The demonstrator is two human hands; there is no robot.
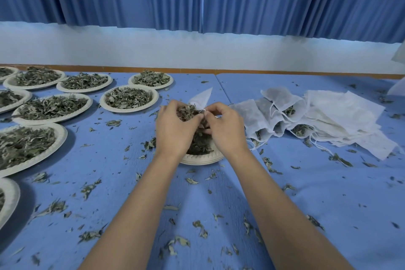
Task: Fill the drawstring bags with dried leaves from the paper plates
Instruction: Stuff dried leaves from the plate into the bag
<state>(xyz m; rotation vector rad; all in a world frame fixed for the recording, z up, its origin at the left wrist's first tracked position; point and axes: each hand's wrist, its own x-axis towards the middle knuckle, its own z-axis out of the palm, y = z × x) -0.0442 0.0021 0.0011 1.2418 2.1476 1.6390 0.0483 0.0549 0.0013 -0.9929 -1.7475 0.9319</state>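
Filling one bag over the centre plate

The bag [202, 99] sits at centre, its closed end pointing to 1 o'clock, its mouth facing the hands at 7 o'clock. The right hand [225, 129] pinches the mouth edge shut between fingertips; the left hand [175, 129], equally near, closes around a clump of leaves [187, 112] just beside the opening. Both work above the plate [201, 158]. Filled bags [276, 116] lie at 3 o'clock; full plates [129, 97] spread from 9 to 11 o'clock on the table [306, 193].
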